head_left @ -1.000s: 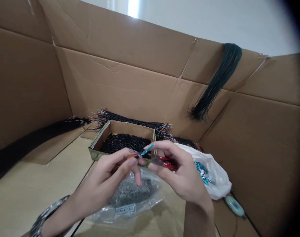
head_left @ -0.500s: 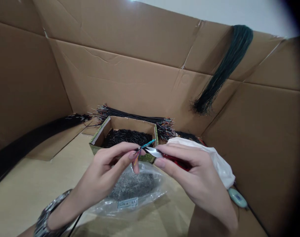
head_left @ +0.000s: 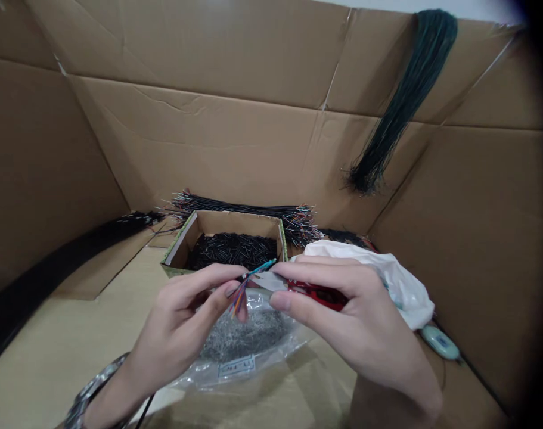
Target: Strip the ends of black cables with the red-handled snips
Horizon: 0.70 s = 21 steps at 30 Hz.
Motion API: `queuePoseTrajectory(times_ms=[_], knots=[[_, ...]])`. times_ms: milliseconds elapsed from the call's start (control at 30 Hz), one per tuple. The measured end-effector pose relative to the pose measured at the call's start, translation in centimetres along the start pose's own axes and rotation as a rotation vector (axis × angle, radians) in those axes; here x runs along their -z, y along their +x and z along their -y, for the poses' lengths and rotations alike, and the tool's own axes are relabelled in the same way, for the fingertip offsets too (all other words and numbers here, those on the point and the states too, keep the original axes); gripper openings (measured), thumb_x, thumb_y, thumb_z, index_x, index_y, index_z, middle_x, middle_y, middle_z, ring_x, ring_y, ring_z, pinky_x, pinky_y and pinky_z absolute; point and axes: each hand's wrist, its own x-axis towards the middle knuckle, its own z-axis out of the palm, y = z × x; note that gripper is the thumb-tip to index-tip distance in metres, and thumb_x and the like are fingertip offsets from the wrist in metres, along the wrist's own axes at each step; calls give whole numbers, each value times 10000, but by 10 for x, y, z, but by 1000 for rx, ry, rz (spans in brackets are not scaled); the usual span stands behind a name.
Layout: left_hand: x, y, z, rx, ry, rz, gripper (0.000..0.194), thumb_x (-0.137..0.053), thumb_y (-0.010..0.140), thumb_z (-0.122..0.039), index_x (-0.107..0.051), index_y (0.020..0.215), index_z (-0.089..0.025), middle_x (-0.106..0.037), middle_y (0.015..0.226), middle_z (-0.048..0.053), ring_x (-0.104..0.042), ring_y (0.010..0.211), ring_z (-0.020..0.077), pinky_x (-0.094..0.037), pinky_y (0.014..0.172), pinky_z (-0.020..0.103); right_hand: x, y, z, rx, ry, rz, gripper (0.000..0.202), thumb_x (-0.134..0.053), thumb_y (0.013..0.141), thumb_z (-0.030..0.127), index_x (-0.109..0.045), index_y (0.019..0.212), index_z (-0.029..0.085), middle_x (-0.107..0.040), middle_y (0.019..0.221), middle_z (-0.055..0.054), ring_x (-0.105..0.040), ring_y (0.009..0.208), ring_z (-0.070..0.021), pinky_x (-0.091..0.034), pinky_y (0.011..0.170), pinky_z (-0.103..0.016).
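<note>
My left hand (head_left: 182,316) pinches the end of a black cable between thumb and fingertips. Thin coloured wires (head_left: 239,295) fan out from its end: blue-green ones point up and right, while purple, orange and other strands hang below. A red-handled hand cutter (head_left: 313,292) with flat silver blades is in the grip of my right hand (head_left: 351,310). The blade tips lie right at the base of the wires, close to my left fingertips; whether they touch a strand I cannot tell. My fingers partly cover the handles.
Behind my hands stands an open cardboard box (head_left: 177,244) of short black pieces. In front lies a clear plastic bag (head_left: 248,333) of small parts. Cable bundles (head_left: 248,207) lie behind the box, with a white bag (head_left: 405,286) at right. Dark green strands (head_left: 405,101) hang from the cardboard wall.
Both hands have shifted slightly left in view. The coloured wires hang more fanned out below, and the blades look turned flatter toward the camera. The view has tilted down a little.
</note>
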Motion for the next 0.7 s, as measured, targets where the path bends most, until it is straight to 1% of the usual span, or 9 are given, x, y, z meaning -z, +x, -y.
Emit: queuePoseTrajectory(times_ms=[133, 267, 400, 467, 533, 600, 700], knots=[[0, 1, -1, 18, 22, 0, 179, -558, 1035, -309, -716, 1117, -297, -671, 705, -45, -627, 643, 96, -478, 584, 185, 2, 0, 0, 6, 17, 17, 148, -694, 933, 337, -792, 970, 232, -662, 738, 7, -540, 637, -134, -386, 533, -277], [-1, 2, -2, 19, 20, -11, 159, -567, 1028, -284, -717, 1080, -289, -669, 698, -44, -617, 631, 99, -502, 607, 192, 2, 0, -3, 21, 18, -2, 152, -698, 931, 331, -789, 1008, 236, -633, 708, 16, -523, 603, -123, -382, 518, -262], [-1, 2, -1, 4, 37, -23, 154, -564, 1023, -259, -711, 1067, -261, -669, 679, -35, -623, 623, 112, -513, 603, 205, 1, 1, -2, 24, 37, 39, 158, -663, 958, 331, -791, 949, 240, -625, 699, 23, -517, 603, -114, -403, 549, -254], [0, 2, 1, 5, 66, -14, 162, -554, 1026, -256, -710, 1068, -248, -665, 667, -29, -629, 631, 119, -502, 585, 205, 0, 0, -1, 33, 25, 36, 160, -653, 966, 320, -790, 943, 241, -620, 692, 26, -509, 594, -111, -397, 545, -255], [0, 1, 2, 9, 85, -1, 173, -539, 1031, -252, -708, 1068, -246, -672, 678, -22, -632, 640, 122, -477, 550, 199, -1, -2, -1, 49, -30, -1, 160, -649, 968, 309, -786, 942, 230, -610, 674, 25, -505, 584, -112, -383, 537, -266], [0, 0, 2, -4, 79, 2, 174, -528, 1033, -244, -701, 1055, -244, -684, 688, -20, -627, 623, 122, -445, 504, 196, 0, -3, -3, 60, -99, -51, 156, -641, 971, 287, -780, 956, 219, -635, 688, 15, -528, 593, -120, -385, 545, -279], [-2, -1, -2, 2, 71, 17, 186, -518, 1033, -254, -693, 976, -230, -699, 691, -12, -633, 610, 130, -448, 496, 202, 2, -1, -7, 44, -108, -158, 135, -664, 952, 301, -767, 996, 226, -720, 809, -9, -618, 670, -144, -446, 592, -277]])
